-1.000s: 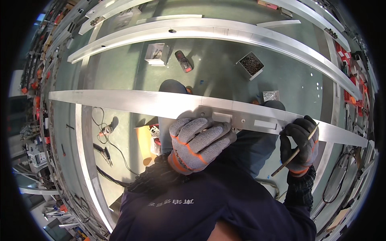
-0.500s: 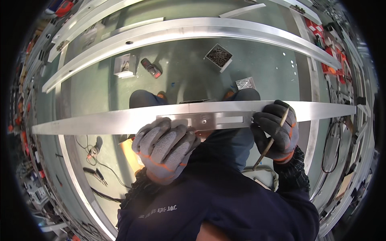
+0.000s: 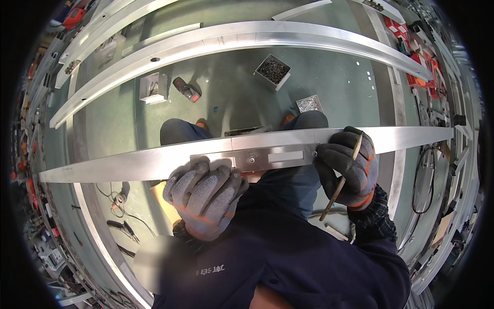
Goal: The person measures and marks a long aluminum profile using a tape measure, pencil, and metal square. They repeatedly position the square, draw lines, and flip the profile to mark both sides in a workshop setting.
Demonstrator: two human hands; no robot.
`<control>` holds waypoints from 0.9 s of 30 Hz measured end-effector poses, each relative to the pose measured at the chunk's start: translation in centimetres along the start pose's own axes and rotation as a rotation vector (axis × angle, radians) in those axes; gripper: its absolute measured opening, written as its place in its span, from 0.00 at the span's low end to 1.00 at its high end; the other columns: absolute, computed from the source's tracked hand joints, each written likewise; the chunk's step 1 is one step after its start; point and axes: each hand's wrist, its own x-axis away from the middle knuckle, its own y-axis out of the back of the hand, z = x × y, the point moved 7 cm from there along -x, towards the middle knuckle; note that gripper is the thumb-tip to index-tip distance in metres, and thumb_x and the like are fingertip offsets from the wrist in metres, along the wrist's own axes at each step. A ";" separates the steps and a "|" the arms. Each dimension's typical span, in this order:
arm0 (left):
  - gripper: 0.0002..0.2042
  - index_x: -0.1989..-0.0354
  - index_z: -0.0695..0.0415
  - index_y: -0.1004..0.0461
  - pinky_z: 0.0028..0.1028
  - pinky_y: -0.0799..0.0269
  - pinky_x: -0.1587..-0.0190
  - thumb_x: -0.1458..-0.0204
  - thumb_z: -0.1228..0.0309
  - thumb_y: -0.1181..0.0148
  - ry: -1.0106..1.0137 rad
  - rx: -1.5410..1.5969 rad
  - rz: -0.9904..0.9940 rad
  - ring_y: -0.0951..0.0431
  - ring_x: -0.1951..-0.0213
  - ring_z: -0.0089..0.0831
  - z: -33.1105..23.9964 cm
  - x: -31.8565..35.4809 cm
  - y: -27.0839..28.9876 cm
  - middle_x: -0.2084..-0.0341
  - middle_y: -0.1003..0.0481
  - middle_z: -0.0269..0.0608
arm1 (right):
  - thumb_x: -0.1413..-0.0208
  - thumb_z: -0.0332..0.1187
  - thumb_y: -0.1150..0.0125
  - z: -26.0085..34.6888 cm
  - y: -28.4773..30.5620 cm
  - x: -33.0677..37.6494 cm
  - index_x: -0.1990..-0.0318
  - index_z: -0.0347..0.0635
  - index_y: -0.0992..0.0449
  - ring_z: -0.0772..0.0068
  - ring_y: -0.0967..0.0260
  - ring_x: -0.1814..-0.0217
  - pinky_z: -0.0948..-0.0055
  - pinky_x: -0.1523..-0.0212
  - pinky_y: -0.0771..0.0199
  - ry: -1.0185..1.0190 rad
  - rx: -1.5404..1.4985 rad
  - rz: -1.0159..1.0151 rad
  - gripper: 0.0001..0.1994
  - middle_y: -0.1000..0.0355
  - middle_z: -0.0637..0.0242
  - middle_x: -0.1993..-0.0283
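Note:
A long aluminium rail (image 3: 128,162) runs across the view at waist height, with a flat metal joining plate (image 3: 267,156) fixed on its face. My left hand (image 3: 203,198), in a grey glove with orange trim, rests against the rail's lower edge beside the plate's left end. My right hand (image 3: 347,167), in a dark glove, presses on the plate's right end and holds a thin brass-coloured rod-like tool (image 3: 340,177) that slants down past the palm.
A second curved aluminium rail (image 3: 231,36) lies farther off on the green floor. Between the rails sit a box of dark screws (image 3: 272,71), a small tray of silver screws (image 3: 309,104), a red and black tool (image 3: 186,89) and a metal bracket box (image 3: 153,87). Cables lie at lower left.
The view has swung so the rail sits more level and central. My left hand slid left, off the plate, to the rail's lower edge. My right hand stays at the plate's right end with the tool.

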 end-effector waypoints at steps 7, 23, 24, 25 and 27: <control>0.08 0.67 0.37 0.10 0.38 0.21 0.48 0.53 0.57 0.19 0.050 0.026 0.071 0.17 0.52 0.32 0.2 -0.4 0.4 0.59 0.14 0.21 | 0.55 0.21 0.20 -0.1 -0.4 -0.2 0.57 0.44 0.18 0.51 0.18 0.55 0.49 0.46 0.18 -0.004 -0.014 -0.014 0.17 0.14 0.62 0.57; 0.10 0.64 0.29 0.10 0.37 0.29 0.44 0.56 0.52 0.20 0.150 -0.006 0.080 0.19 0.50 0.25 0.2 0.5 0.7 0.58 0.14 0.12 | 0.47 0.22 0.24 0.9 -1.1 -0.4 0.53 0.45 0.21 0.51 0.19 0.55 0.46 0.47 0.19 -0.021 0.028 0.004 0.16 0.15 0.61 0.58; 0.10 0.64 0.29 0.10 0.37 0.29 0.45 0.56 0.52 0.20 0.148 -0.007 0.077 0.19 0.50 0.25 0.3 0.4 0.7 0.58 0.14 0.11 | 0.48 0.21 0.24 1.0 -1.1 -0.5 0.54 0.45 0.21 0.51 0.19 0.55 0.46 0.47 0.19 -0.028 0.037 0.007 0.16 0.15 0.61 0.58; 0.10 0.64 0.29 0.10 0.36 0.28 0.46 0.56 0.52 0.20 0.150 -0.012 0.061 0.19 0.50 0.25 0.2 0.4 0.7 0.58 0.14 0.11 | 0.48 0.21 0.24 1.1 -0.9 -0.6 0.54 0.45 0.21 0.51 0.19 0.55 0.46 0.47 0.19 -0.035 0.045 0.009 0.16 0.15 0.61 0.58; 0.10 0.64 0.29 0.10 0.36 0.28 0.47 0.57 0.53 0.20 0.156 -0.022 0.031 0.19 0.52 0.25 0.1 0.4 0.8 0.59 0.14 0.11 | 0.49 0.20 0.25 1.2 -0.8 -0.6 0.55 0.43 0.20 0.49 0.19 0.55 0.45 0.46 0.19 -0.042 0.042 0.006 0.15 0.16 0.60 0.58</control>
